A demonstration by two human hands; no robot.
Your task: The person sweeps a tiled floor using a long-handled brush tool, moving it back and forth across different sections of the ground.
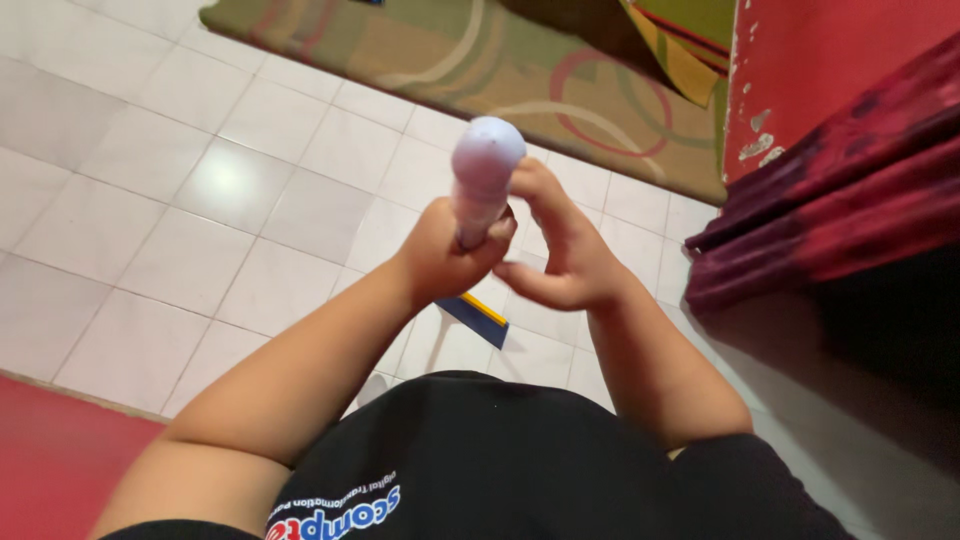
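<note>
Tiles [230, 180] fill the left of the frame, with a red strip at the lower left corner. At centre, a pale lilac handle [483, 175] is gripped by the left hand [445, 262], fingers wrapped firmly round its lower part. The right hand [560, 255] is laid against the handle's side, fingers loose; whether it is clamped cannot be told. A steadier hold would likely be had with both hands closed. Below the hands, only a blue and yellow edge [478, 318] of the tool's head is seen. A rug [440, 60] lies at upper centre, dark red cloth [850, 190] at right.
</note>
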